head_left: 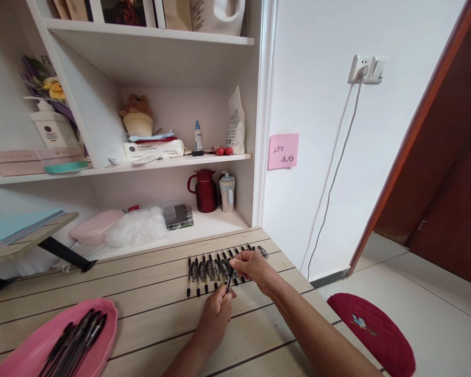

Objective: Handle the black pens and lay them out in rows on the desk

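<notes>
A row of several black pens [210, 269] lies side by side on the wooden desk [149, 298] near its far right edge. My left hand [215, 314] is closed around the lower end of one black pen [230, 284], held upright just in front of the row. My right hand [253, 268] pinches the top of that same pen, over the right part of the row. A pink oval tray [31, 343] with several more black pens [76, 340] sits at the desk's near left corner.
Behind the desk a white shelf unit holds a red jug [204, 191], a cup, a pink case, a plastic bag and boxes. A pink sticky note [283, 151] hangs on the wall. A red cushioned stool [372, 335] stands at the right on the floor.
</notes>
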Demonstrator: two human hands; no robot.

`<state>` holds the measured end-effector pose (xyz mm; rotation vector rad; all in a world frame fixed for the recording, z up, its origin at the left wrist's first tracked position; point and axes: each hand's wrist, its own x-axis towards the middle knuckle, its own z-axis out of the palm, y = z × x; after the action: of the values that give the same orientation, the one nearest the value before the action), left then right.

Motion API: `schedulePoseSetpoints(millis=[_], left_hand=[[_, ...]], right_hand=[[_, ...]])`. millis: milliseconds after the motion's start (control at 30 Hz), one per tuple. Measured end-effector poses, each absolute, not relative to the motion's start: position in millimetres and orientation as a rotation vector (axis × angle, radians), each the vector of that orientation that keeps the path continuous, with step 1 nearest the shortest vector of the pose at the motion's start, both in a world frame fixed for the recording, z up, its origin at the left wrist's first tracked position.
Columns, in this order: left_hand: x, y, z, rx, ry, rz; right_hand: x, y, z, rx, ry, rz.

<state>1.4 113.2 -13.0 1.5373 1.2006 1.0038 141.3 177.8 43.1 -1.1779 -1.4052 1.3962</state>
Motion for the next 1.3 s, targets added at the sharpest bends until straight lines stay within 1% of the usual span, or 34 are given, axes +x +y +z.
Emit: schedulePoseSetpoints(millis=[200, 400, 567, 700, 867, 1000, 1167, 1300], left_hand=[[0.5, 115.2, -14.5, 1.523, 1.206, 1.017], [0.0, 116.1, -16.9, 1.526, 1.179, 0.997], [0.2, 116.9, -18.0, 1.511, 1.195, 1.006], [0.2, 116.8, -18.7, 1.516, 1.206, 1.004], [-0.3, 117.3, -20.4, 1.514, 1.202, 1.001], [-0.5, 117.5, -20.7, 1.511, 1.203, 1.008], [0.0, 117.7, -20.0, 1.499, 1.203, 1.006], [0.1, 118.0, -20.4, 1.490, 1.204, 1.016]], right_hand=[[142.7, 177.8, 42.4, -0.927, -1.368, 1.575], [140.6, 180.3, 37.0, -0.998, -1.267, 1.520], [143.4, 179.6, 40.4, -0.901, -1.304, 1.659], [141.2, 179.4, 38.4, -0.986, -1.236, 1.589], [140.2, 178.6, 37.8, -0.885, -1.257, 1.662], [140.1, 179.6, 36.7, -0.972, -1.237, 1.565], [141.1, 181.4, 36.0, -0.895, -1.255, 1.642], [141.2, 182.4, 34.6, -0.969, -1.242, 1.556]])
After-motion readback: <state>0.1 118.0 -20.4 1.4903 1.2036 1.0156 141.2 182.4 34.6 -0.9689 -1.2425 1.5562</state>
